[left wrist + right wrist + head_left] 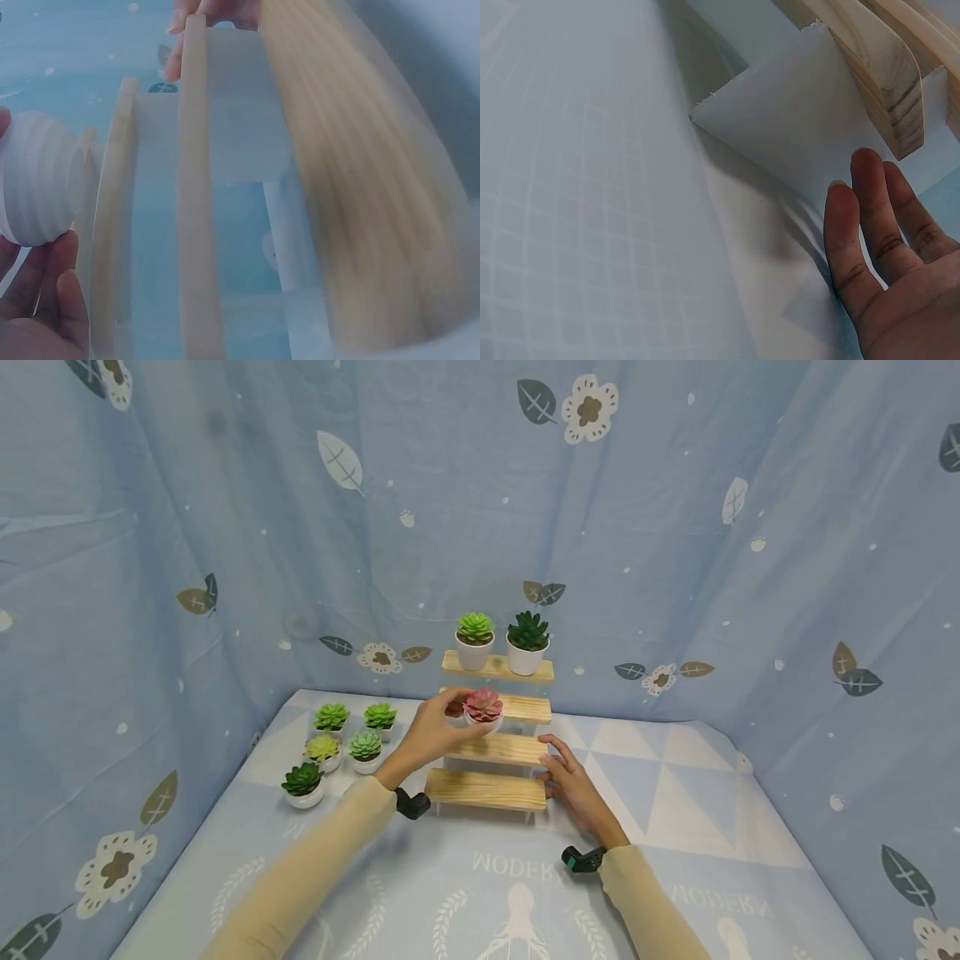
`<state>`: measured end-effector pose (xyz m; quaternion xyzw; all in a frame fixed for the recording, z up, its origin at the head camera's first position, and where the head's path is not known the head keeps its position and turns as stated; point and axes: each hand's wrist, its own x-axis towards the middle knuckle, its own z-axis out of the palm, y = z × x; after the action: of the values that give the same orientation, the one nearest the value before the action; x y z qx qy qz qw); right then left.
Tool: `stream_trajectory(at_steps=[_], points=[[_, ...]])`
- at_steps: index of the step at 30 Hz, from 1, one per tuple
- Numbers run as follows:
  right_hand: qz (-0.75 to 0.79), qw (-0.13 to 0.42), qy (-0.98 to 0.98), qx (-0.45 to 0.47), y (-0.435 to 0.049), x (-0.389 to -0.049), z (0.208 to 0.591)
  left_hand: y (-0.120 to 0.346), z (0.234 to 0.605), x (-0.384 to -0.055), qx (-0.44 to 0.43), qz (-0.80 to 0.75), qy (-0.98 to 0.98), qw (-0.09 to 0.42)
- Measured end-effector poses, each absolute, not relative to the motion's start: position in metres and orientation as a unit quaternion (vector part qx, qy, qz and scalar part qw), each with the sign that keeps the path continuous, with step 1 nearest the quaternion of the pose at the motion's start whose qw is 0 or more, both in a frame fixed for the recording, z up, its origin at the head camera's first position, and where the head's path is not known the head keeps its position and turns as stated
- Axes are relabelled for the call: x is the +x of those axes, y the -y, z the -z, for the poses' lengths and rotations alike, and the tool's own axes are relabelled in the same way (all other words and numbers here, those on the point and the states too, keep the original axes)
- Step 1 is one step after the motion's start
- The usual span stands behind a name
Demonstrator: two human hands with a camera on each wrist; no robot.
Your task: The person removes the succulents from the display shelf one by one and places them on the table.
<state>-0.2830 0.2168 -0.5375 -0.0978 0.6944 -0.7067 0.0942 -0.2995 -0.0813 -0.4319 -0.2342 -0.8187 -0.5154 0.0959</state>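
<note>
A pink succulent (pixel 483 704) in a small white pot (pixel 43 178) is pinched by my left hand (pixel 432 729), held up in front of the wooden tiered stand (pixel 486 788). In the left wrist view the ridged pot lies tilted between thumb and fingers, clear of the nearest planks. My right hand (pixel 572 783) is at the stand's right side, fingers extended beside the ends of the lower planks (pixel 900 90); whether they touch is hard to tell. On the top tier stand a light green succulent (pixel 474 639) and a dark green succulent (pixel 527 642), both in white pots.
Several potted green succulents (pixel 365 749) are grouped on the table (pixel 420 893) left of the stand, near my left forearm. A blue patterned curtain (pixel 420 527) hangs close behind the stand and along both sides.
</note>
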Motion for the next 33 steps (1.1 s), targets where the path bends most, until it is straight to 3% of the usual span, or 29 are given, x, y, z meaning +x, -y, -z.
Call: stream_trajectory(at_steps=[33], points=[[0.709,0.093,-0.693,-0.098,-0.217,-0.284,0.540,0.149,0.449,-0.273,-0.241,0.481,0.837,0.099]])
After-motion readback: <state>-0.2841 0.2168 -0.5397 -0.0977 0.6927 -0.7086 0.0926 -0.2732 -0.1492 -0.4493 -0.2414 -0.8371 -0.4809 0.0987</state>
